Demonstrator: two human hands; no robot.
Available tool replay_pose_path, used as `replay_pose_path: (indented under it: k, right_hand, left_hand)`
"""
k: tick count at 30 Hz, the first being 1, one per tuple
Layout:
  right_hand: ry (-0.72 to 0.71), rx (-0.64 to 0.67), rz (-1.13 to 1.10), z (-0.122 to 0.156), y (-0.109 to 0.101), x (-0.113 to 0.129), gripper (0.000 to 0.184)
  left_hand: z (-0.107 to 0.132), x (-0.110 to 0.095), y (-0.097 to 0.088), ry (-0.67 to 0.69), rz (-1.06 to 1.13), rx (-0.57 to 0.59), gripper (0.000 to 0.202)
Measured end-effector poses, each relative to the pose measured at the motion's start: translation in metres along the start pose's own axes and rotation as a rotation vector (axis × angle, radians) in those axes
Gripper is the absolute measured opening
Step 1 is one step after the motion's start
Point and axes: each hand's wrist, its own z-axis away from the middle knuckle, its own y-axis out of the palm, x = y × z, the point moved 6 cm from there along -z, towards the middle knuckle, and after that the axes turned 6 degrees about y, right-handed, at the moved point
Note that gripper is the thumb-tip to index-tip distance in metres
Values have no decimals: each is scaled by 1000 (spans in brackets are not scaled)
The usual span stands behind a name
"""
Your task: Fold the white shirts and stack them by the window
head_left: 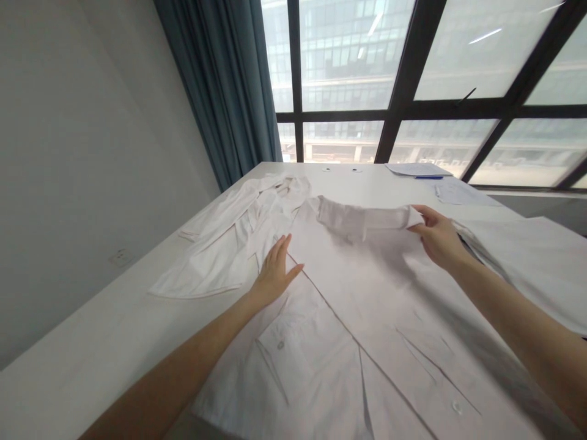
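A white shirt [330, 324] with buttons and a raised collar lies spread over the near part of the table. Its collar band [362, 217] stands up off the cloth. My right hand [438, 235] pinches the right end of that collar between thumb and fingers and holds it lifted. Against the left front of the shirt, beside a long straight fabric edge, my left hand [277, 269] rests with its fingers stretched out and thumb apart. Just beyond it lies a second crumpled white garment [233, 244], partly overlapping the shirt's shoulder area.
More white cloth [536, 250] lies at the right side of the table [330, 177]. Papers [417, 169] and a blue pen [428, 177] are at the far right. Two small objects sit near the far edge. A blue curtain [224, 79] and windows stand behind; a wall runs along the left.
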Motion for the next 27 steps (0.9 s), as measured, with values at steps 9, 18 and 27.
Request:
replay_pose_path:
  k: [9, 18, 27]
  right_hand:
    - [-164, 539, 502, 160, -24, 5, 24]
    - [-224, 521, 555, 170, -26, 1, 37]
    - [12, 174, 460, 125, -48, 8, 38]
  left_hand:
    - [-23, 13, -22, -110, 244, -102, 67]
    - [-103, -19, -17, -50, 98, 107, 67]
    - [-139, -22, -23, -73, 221, 87, 24]
